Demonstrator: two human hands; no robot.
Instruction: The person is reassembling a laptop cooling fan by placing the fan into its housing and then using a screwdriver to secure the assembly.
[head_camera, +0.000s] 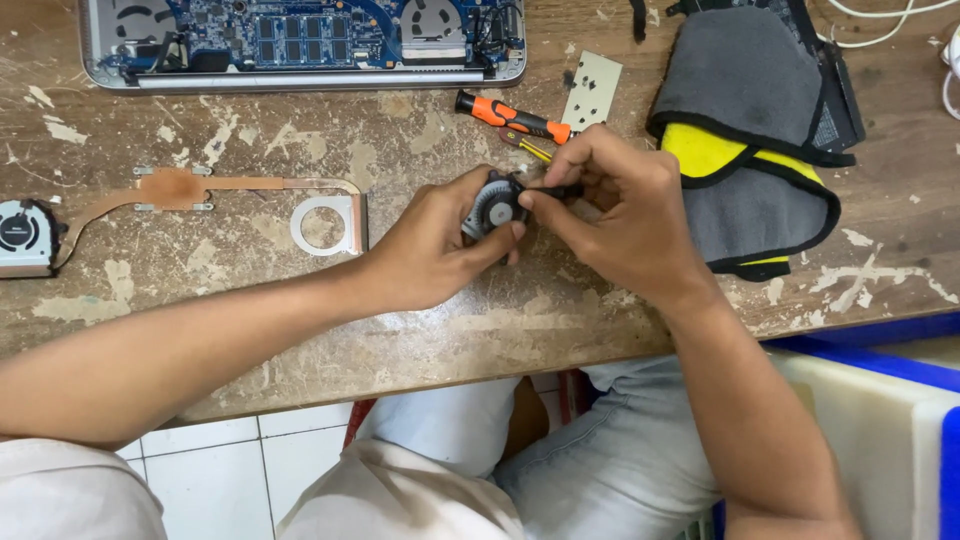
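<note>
The left hand (440, 245) was closed around a small round cooling fan (497, 203), holding it from the left and from below, with the thumb on its near edge. The fan was kept just above the worn wooden desk (450, 330), near the middle of the scene. The right hand (620, 215) came from the right side and its fingers were pinched narrow on a thin dark tool (560, 190) that touched the right edge of the fan. What kind of tool it was I could not tell, because the fingers covered most of it.

Just beyond the hands, an orange and black screwdriver (510, 117) lay on the desk, and a smaller yellow-handled one (528, 147) lay beside it, partly hidden by the right hand. A pale small card with dark spots (592, 90) lay to the right of them. Further right was a folded grey and yellow cloth (750, 140). At the far edge stood an opened laptop (300, 40) with its blue circuit board visible. On the left side, well apart from the hands, a copper heat pipe (200, 190) lay flat, joined to a second fan (25, 237) at the left edge of the desk.
</note>
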